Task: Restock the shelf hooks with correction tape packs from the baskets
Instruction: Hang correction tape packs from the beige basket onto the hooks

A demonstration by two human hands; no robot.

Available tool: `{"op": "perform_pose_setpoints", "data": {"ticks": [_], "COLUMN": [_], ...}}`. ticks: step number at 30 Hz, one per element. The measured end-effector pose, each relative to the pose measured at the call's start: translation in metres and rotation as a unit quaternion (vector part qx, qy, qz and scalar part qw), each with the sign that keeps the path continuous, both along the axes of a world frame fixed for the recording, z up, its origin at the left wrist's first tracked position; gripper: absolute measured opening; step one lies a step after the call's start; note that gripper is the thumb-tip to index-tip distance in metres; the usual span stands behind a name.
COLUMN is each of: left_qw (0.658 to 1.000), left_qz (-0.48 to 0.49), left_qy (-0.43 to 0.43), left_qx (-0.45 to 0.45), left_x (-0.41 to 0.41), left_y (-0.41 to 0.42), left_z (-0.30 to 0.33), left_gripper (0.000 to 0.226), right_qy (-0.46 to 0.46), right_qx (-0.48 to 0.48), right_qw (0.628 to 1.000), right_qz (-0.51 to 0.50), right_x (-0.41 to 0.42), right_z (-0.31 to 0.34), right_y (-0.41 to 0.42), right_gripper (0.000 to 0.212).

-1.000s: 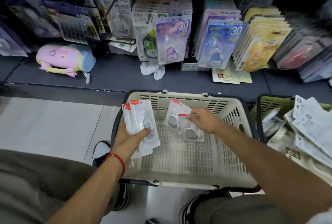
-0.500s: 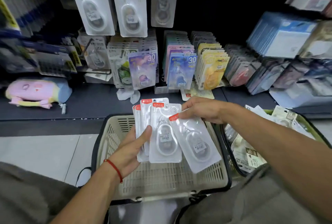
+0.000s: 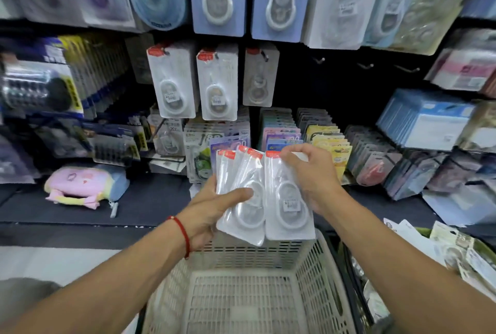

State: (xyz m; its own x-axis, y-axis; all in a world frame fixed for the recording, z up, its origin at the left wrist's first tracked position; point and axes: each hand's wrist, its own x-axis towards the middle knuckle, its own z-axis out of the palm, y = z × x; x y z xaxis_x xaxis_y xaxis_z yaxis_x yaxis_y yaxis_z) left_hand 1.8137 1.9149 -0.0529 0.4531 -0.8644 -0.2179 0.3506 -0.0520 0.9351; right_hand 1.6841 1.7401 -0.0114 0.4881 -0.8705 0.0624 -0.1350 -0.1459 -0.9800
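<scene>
Left hand [image 3: 212, 207] grips our pack fan [image 3: 241, 199]; right hand [image 3: 308, 172] pinches front pack [image 3: 288, 199]. Risk: slick blisters slide, drop into basket [image 3: 316, 261].

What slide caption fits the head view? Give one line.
Both hands, left and right, hold clear correction tape packs above a beige basket.

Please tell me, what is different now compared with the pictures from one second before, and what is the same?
Both hands rose from the beige basket toward the shelf. The right hand brought its packs over and now grips the top of the rightmost pack, joined beside the left hand's stack. The left hand holds its stack as before, and the basket is where it was.
</scene>
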Motion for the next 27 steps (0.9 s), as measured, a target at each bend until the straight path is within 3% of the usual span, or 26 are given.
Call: {"op": "perform_pose_setpoints", "data": {"ticks": [5,15,18,22,25,27], "left_qw": [0.998,0.998,0.998,0.995,0.986,0.979], "left_qz": [0.021,-0.047,-0.046,-0.002,0.051,0.079], "left_qy": [-0.053,-0.029,-0.004,0.044,0.052,0.061], "left_qx": [0.000,-0.034,-0.051,-0.085,-0.149,-0.177], "left_x": [0.032,0.039,0.045,0.055,0.059,0.060], "left_y": [-0.017,-0.040,-0.045,-0.045,-0.042,-0.038], "left_z": [0.037,0.043,0.045,0.055,0.066,0.072], "left_gripper": [0.081,0.076,0.078,0.076,0.077,0.076], "right_qy": [-0.087,-0.101,-0.110,-0.150,-0.071,-0.055], "right_qx": [0.148,-0.005,0.022,0.109,0.022,-0.034], "right_qw": [0.985,0.986,0.991,0.982,0.984,0.980], "right_qz": [0.005,-0.130,-0.078,0.036,0.160,0.189], "right_x": [0.013,0.061,0.064,0.052,0.040,0.039], "right_z": [0.022,0.018,0.026,0.046,0.051,0.054], "right_y": [-0.009,0.010,0.004,0.001,0.013,0.024], "right_gripper": [0.006,0.006,0.006,0.052,0.054,0.048]}}
